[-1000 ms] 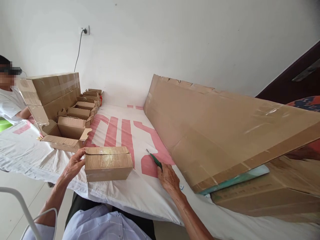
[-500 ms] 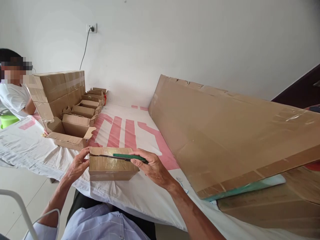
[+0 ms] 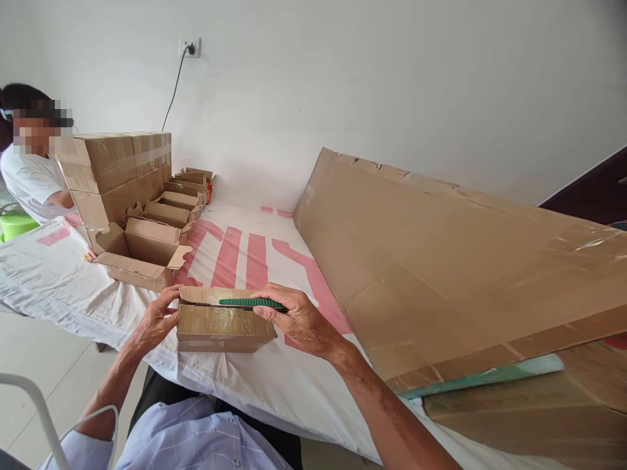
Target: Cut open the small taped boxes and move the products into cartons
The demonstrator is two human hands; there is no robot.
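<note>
In front of me on the table sits a small taped cardboard box (image 3: 220, 328). My left hand (image 3: 155, 322) grips its left end, thumb and fingers closed at the corner. Closed around a box cutter (image 3: 247, 303) with a green ribbed body is my right hand (image 3: 302, 321), above the box's right end. The thin dark blade points left and lies along the top seam, close to my left fingers. How deep the tip sits in the seam I cannot tell.
Several opened boxes (image 3: 142, 254) stand in a row at the left, beside stacked taped boxes (image 3: 110, 163). A large cardboard sheet (image 3: 441, 274) leans along the right. White cloth with pink bands covers the table (image 3: 230, 378). A person (image 3: 36, 173) sits far left.
My view has shifted slightly, so most things appear a little displaced. Both hands keep their hold, and the cutter still lies along the box's top seam, tilted slightly flatter.
</note>
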